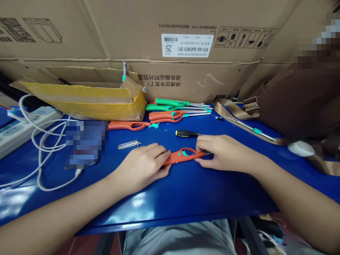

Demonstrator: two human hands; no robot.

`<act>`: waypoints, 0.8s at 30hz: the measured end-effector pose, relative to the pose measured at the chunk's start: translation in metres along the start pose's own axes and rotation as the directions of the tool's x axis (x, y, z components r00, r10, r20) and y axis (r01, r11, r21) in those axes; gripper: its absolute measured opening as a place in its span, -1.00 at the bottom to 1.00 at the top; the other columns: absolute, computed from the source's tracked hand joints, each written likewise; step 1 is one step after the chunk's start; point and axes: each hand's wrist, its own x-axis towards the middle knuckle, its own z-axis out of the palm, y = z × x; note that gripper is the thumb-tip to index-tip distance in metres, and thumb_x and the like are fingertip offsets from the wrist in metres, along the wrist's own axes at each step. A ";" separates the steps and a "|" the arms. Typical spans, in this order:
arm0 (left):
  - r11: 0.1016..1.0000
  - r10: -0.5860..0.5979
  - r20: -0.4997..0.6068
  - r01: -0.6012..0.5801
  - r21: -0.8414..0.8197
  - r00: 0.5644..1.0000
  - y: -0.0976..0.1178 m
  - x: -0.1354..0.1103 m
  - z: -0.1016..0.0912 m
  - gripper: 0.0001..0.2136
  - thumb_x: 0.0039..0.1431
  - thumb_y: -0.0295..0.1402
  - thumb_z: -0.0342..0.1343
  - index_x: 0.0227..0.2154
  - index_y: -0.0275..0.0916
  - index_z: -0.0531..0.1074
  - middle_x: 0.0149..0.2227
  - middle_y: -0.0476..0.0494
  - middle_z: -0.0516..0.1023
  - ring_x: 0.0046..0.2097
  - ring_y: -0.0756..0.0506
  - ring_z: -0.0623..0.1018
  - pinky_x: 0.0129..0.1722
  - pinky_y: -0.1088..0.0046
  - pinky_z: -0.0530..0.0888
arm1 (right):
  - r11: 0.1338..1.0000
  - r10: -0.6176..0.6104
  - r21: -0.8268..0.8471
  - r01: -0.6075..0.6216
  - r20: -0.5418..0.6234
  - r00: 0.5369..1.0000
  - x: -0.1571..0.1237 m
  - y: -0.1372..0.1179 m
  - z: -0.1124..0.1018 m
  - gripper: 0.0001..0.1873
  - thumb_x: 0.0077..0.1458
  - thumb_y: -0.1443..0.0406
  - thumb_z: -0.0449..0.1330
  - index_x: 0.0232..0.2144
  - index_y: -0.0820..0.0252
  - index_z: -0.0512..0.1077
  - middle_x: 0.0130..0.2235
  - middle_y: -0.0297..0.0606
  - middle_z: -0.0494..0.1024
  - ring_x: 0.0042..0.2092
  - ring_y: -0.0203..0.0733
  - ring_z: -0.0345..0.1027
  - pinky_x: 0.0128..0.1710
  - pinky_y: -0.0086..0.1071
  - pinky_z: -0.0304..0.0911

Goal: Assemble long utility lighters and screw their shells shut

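An orange long-nosed lighter (174,158) with a teal trigger lies between my two hands, just over the blue table. My left hand (147,161) is closed round its handle end. At the other end, my right hand (216,152) pinches it where the metal tube begins; most of the tube is hidden by the fingers. Right behind the lighter is a black and yellow screwdriver (187,133), its shaft partly covered by my right hand. To the left of my left hand lies a clear, narrow fuel tank (129,144).
Several green and orange lighters (167,116) lie at the back, beside an orange lighter body (127,125) and a teal trigger piece (154,125). A yellow-taped box (106,106), power strip (29,124), white cables, metal tube (245,125), strap and brown bag (292,92) surround the area.
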 end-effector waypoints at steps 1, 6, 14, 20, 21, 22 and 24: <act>1.000 0.007 0.008 -0.007 -0.028 1.000 -0.004 -0.001 0.000 -0.75 0.35 -0.32 0.15 -0.05 -0.37 0.56 -0.18 -0.20 0.64 -0.20 -0.18 0.62 -0.26 0.29 0.55 | 1.000 -0.011 -0.008 0.011 0.006 1.000 0.000 0.000 0.000 -0.86 0.19 0.27 0.26 -0.37 0.16 0.36 -0.32 -0.36 0.42 -0.33 -0.24 0.28 -0.35 -0.37 0.04; 0.988 0.020 0.027 -0.016 -0.153 0.999 -0.022 -0.002 -0.001 -0.73 0.39 -0.35 0.11 0.05 -0.35 0.52 -0.14 -0.20 0.62 -0.13 -0.16 0.61 -0.14 0.32 0.54 | 0.997 -0.063 -0.039 0.064 0.025 0.998 0.000 -0.001 -0.004 -0.82 0.30 0.20 0.18 -0.32 0.15 0.35 -0.28 -0.33 0.43 -0.30 -0.21 0.31 -0.32 -0.35 0.10; 0.943 -0.026 0.036 0.036 -0.330 0.999 -0.016 0.002 -0.010 -0.76 0.46 -0.31 0.03 -0.02 -0.32 0.53 -0.18 -0.19 0.60 -0.15 -0.11 0.57 -0.12 0.38 0.49 | 0.983 -0.134 -0.131 0.127 -0.046 0.990 -0.003 0.000 -0.002 -0.75 0.40 0.19 0.04 -0.30 0.17 0.36 -0.25 -0.21 0.49 -0.28 -0.15 0.32 -0.30 -0.29 0.13; 0.839 -0.176 0.109 0.207 -0.502 0.978 -0.007 0.007 -0.016 -0.75 0.44 -0.27 0.03 -0.16 -0.28 0.56 -0.31 -0.12 0.58 -0.27 -0.08 0.54 -0.26 0.39 0.46 | 0.983 -0.110 -0.160 0.093 -0.098 0.989 -0.003 0.001 -0.004 -0.71 0.43 0.17 0.02 -0.24 0.19 0.45 -0.23 -0.18 0.55 -0.22 -0.09 0.37 -0.23 -0.25 0.20; 0.753 -0.248 0.170 0.300 -0.585 0.954 -0.006 0.008 -0.015 -0.72 0.44 -0.22 0.02 -0.22 -0.27 0.56 -0.36 -0.10 0.57 -0.34 -0.06 0.52 -0.33 0.42 0.46 | 0.985 -0.100 -0.151 0.082 -0.115 0.988 -0.002 0.001 -0.004 -0.69 0.43 0.15 0.02 -0.19 0.19 0.48 -0.20 -0.17 0.57 -0.18 -0.07 0.39 -0.18 -0.23 0.22; 0.629 -0.319 0.245 0.398 -0.668 0.916 -0.005 0.010 -0.013 -0.68 0.44 -0.17 0.01 -0.27 -0.27 0.55 -0.42 -0.07 0.55 -0.42 -0.03 0.50 -0.41 0.45 0.45 | 0.988 -0.101 -0.133 0.084 -0.130 0.986 -0.002 0.002 -0.003 -0.68 0.42 0.12 0.04 -0.12 0.19 0.49 -0.15 -0.16 0.59 -0.13 -0.05 0.41 -0.12 -0.21 0.24; 0.318 -0.407 0.407 0.545 -0.776 0.818 -0.002 0.012 -0.010 -0.59 0.42 -0.07 -0.02 -0.35 -0.28 0.52 -0.51 -0.05 0.52 -0.54 0.01 0.44 -0.57 0.51 0.40 | 0.988 -0.138 -0.084 0.127 -0.141 0.980 0.000 0.002 0.000 -0.58 0.36 0.01 0.14 0.05 0.18 0.47 -0.01 -0.14 0.60 -0.01 -0.01 0.42 0.01 -0.15 0.24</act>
